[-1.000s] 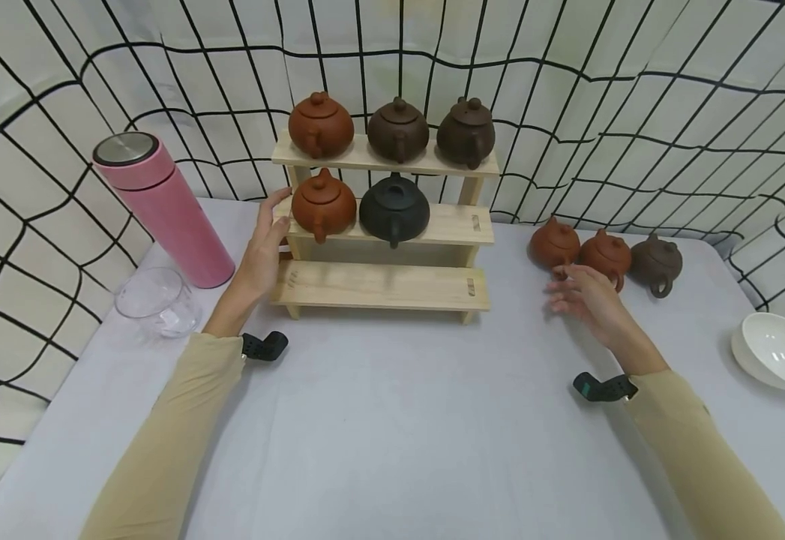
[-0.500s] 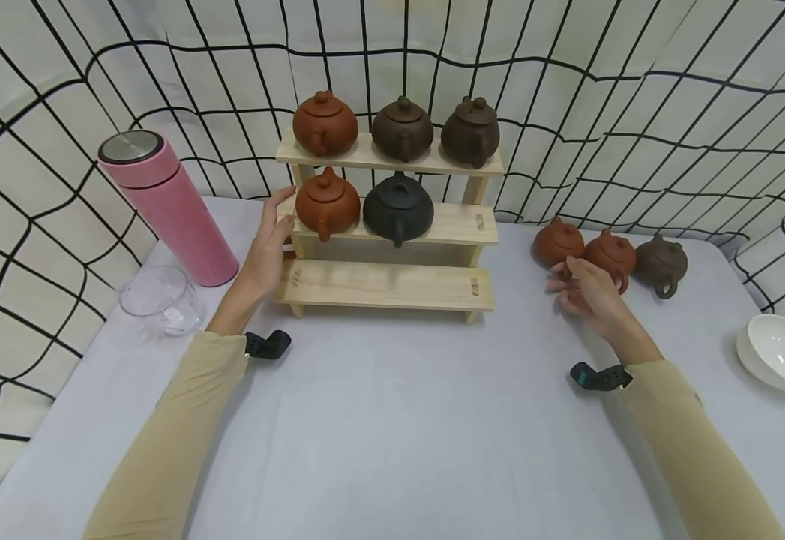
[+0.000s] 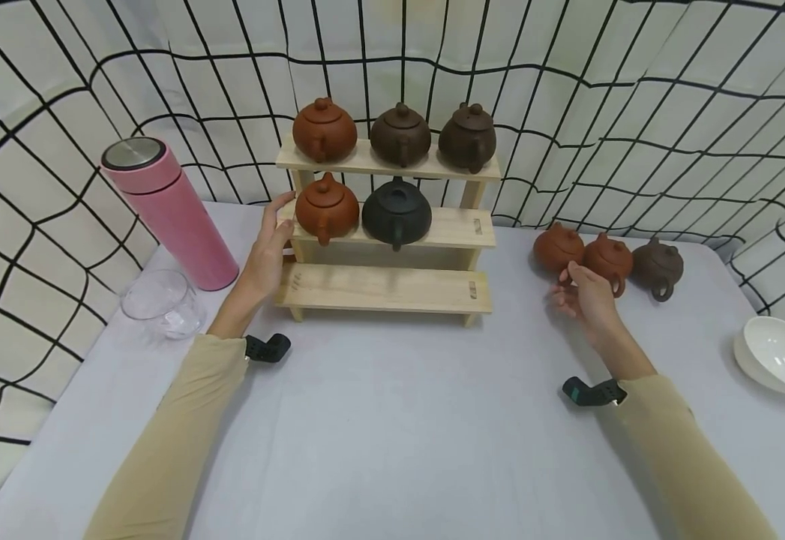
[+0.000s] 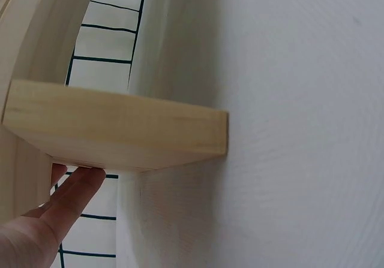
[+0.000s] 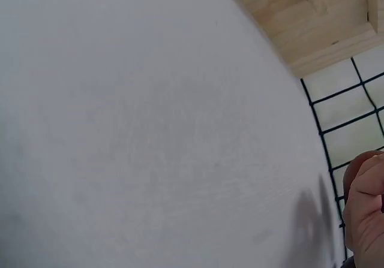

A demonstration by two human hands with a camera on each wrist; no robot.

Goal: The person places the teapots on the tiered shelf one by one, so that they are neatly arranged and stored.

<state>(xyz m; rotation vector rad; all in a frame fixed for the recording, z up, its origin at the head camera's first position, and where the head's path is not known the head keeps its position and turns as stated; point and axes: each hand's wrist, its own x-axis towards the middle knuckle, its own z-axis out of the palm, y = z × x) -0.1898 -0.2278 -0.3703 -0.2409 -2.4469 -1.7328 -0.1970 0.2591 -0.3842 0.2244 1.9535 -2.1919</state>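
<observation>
A three-tiered wooden rack [image 3: 382, 289] stands at the middle back. My left hand [image 3: 262, 259] holds its left end at the middle shelf, with fingers reaching along the wood in the left wrist view. Two teapots are on that shelf: a reddish-brown one [image 3: 328, 206] and a black one [image 3: 399, 208]. Right of the rack, my right hand [image 3: 594, 300] pinches the handle side of a small reddish-brown teapot [image 3: 557, 246]; the handle is hidden by the fingers. Beside it sit another reddish-brown teapot [image 3: 608, 256] and a dark brown teapot [image 3: 657, 264].
Three more teapots [image 3: 400, 135] line the top shelf. At left, a pink thermos [image 3: 176, 217] stands behind a clear glass cup [image 3: 163, 304]. A white bowl [image 3: 780, 356] sits at the right edge. Black wire mesh [image 3: 547, 71] encloses the back and sides of the white-covered table.
The thumb and fingers of my right hand have drawn together at the leftmost small teapot's handle. My left hand has stayed on the rack.
</observation>
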